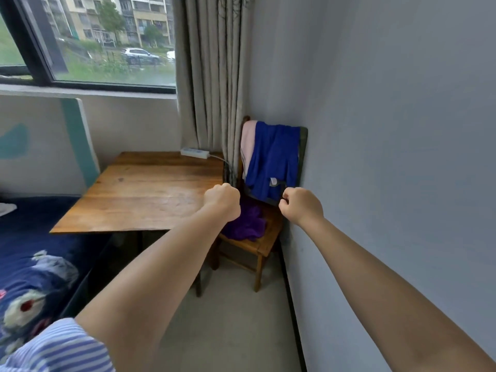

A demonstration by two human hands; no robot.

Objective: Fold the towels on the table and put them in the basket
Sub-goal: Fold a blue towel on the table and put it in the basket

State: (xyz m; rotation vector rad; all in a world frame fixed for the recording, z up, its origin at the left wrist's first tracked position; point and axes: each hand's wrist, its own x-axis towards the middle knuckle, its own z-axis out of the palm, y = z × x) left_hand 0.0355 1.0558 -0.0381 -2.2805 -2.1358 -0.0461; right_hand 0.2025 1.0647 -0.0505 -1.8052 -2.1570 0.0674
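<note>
We hold both arms out toward the chair (264, 245) in the corner. Our left hand (222, 201) is curled into a fist and holds nothing. Our right hand (302, 205) is curled too, and its grip looks closed on nothing, though we cannot be sure. The blue towel (273, 159) hangs over the chair back, just above our right hand. The pink towel (248, 143) hangs next to it, and the purple towel (245, 224) lies bunched on the chair seat, just below our left hand. If we tug only the blue one, the others could slide off onto the floor. The desk (145, 191) left of the chair has no towels, and we see no basket.
</note>
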